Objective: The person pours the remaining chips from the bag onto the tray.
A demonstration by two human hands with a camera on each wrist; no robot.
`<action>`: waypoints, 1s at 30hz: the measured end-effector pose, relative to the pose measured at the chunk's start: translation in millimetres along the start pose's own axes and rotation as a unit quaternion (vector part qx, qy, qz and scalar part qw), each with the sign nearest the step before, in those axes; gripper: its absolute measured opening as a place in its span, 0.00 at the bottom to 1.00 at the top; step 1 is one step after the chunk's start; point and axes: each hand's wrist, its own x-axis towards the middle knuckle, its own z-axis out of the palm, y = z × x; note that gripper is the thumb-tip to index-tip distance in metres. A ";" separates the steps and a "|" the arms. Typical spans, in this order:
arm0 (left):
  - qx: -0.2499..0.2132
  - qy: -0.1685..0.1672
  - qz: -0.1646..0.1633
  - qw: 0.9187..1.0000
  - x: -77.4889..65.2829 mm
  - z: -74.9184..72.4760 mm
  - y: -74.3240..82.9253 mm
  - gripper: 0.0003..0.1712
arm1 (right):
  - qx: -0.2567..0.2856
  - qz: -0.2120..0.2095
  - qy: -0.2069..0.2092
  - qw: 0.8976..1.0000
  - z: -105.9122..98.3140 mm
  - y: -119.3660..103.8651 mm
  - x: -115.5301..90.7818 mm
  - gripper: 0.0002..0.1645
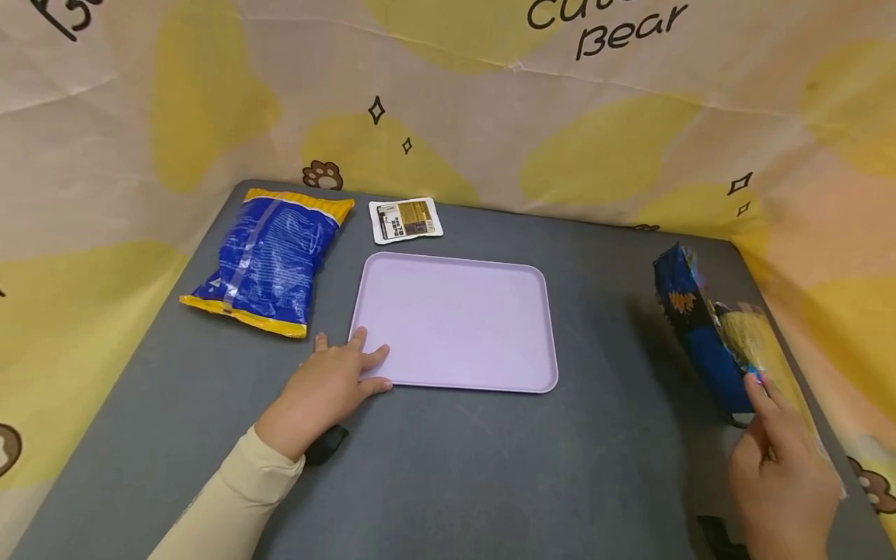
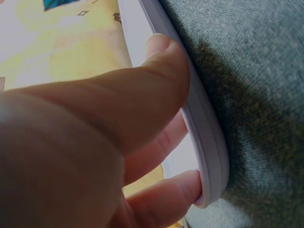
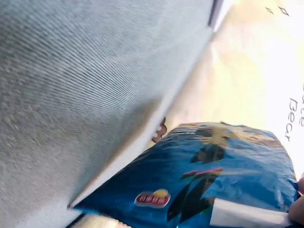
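Observation:
My left hand (image 1: 325, 393) rests on the front left corner of a pale purple tray (image 1: 455, 323), its fingers spread. The left wrist view shows the thumb against the tray's rim (image 2: 209, 137) and other fingertips touching along it. At the far right, my right hand (image 1: 787, 459) pinches the edge of a blue chip bag (image 1: 710, 350), which is tilted up on its side. In the right wrist view the bag (image 3: 190, 185) shows its logo side, with only a bit of the fingers visible at the right edge.
A blue and yellow bag (image 1: 269, 260) lies left of the tray. A small white and brown packet (image 1: 406, 220) lies behind the tray. Behind the chip bag is a partly hidden yellowish pack (image 1: 756, 334) near the table's right edge. Printed cloth (image 1: 455, 101) hangs around the grey table (image 1: 525, 467).

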 end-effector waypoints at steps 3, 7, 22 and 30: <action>0.001 -0.002 -0.002 1.000 -0.3 -0.1 -0.2 0.36 | 0.026 -0.001 0.027 0.999 -1.3 -0.2 3.0 0.24; 0.001 -0.001 -0.003 1.000 0.0 -0.2 -0.8 0.36 | 0.066 -0.009 0.035 0.997 -3.9 -4.2 6.3 0.26; 0.003 0.009 0.001 1.000 1.3 0.6 -3.0 0.36 | 0.195 0.013 -0.088 0.977 1.3 -48.6 24.1 0.28; 0.011 0.013 0.003 1.000 0.6 -1.1 -2.0 0.35 | 0.280 -0.084 -0.143 0.946 18.5 -70.8 37.3 0.33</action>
